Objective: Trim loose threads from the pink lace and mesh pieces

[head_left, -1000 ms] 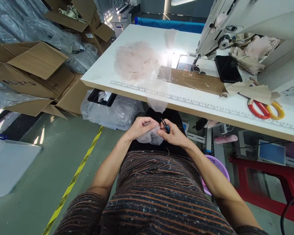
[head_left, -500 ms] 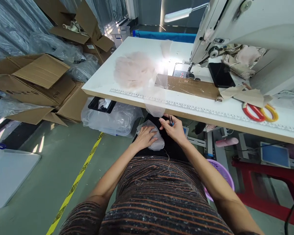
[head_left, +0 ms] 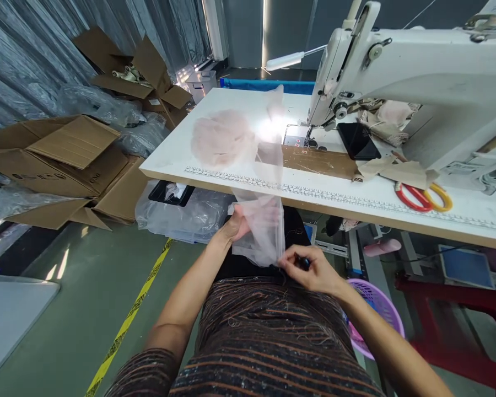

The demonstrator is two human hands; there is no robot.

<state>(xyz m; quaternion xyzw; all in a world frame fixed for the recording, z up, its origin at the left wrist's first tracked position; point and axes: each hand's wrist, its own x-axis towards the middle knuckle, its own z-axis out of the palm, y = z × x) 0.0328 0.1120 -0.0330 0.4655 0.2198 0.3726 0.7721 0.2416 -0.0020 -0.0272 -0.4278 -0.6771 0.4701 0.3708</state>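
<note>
A strip of sheer pale fabric (head_left: 258,234) hangs over the table's front edge into my lap. My left hand (head_left: 240,223) holds it from the left, thumb up, with the stretched fingers showing through the cloth. At its lower right corner, my right hand (head_left: 310,266) pinches the edge between thumb and forefinger. Dark thread snips (head_left: 302,262) are tucked in the right palm, mostly hidden by the fingers. On the table, a gathered round heap of the same sheer fabric (head_left: 221,138) lies left of the sewing machine's needle area.
The white sewing machine (head_left: 397,71) stands on the white table (head_left: 182,143). Near it are a black phone (head_left: 357,140), red-and-yellow scissors (head_left: 421,197) and fabric scraps (head_left: 409,171). Cardboard boxes (head_left: 74,143) are at left, a purple basket (head_left: 392,311) and red stool (head_left: 458,331) at lower right.
The fabric, bunched in my lap before, is now spread out and lifted. My left hand went from lying on it to holding it up; my right hand moved down to its lower edge.
</note>
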